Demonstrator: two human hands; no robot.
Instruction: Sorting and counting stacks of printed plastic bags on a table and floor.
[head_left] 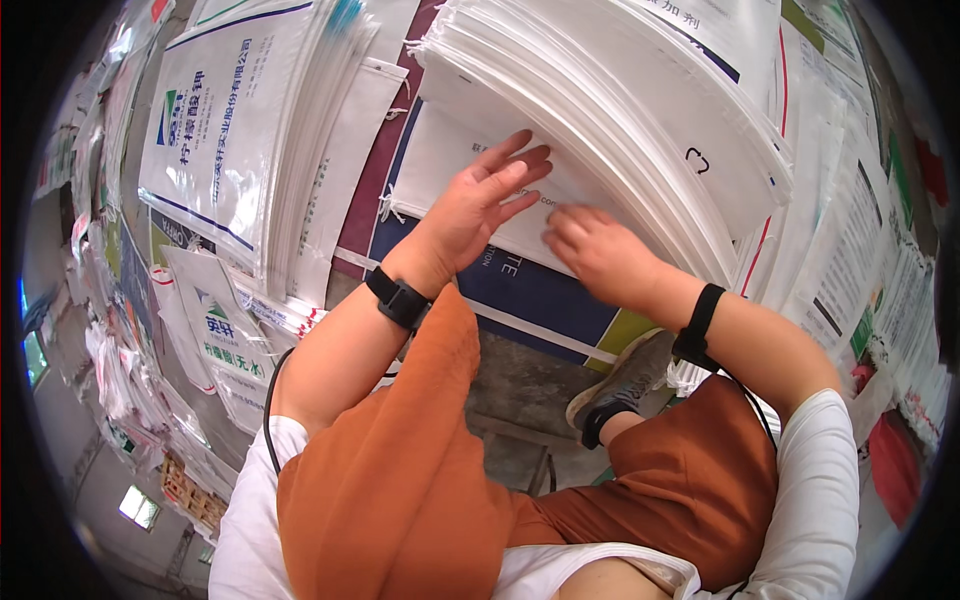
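Observation:
In front of me a flat white sack (455, 150) with small print lies on top of a dark blue sack (535, 300). My left hand (485, 195) is over the white sack, palm partly turned up and fingers spread, with nothing in it. My right hand (605, 255) is just to its right, above the lower edge of the same sack. Its fingers are loosely bent and slightly blurred, and I see nothing in them. A thick fanned stack of white sacks (620, 120) leans beyond and to the right of my hands.
Another stack of printed white sacks (215, 130) stands at the left, beside a maroon strip (375, 190). More sacks (825, 240) are piled along the right. My shoe (630, 375) is on the grey floor (510, 385) close below the blue sack. A woven basket (190, 490) shows at the lower left.

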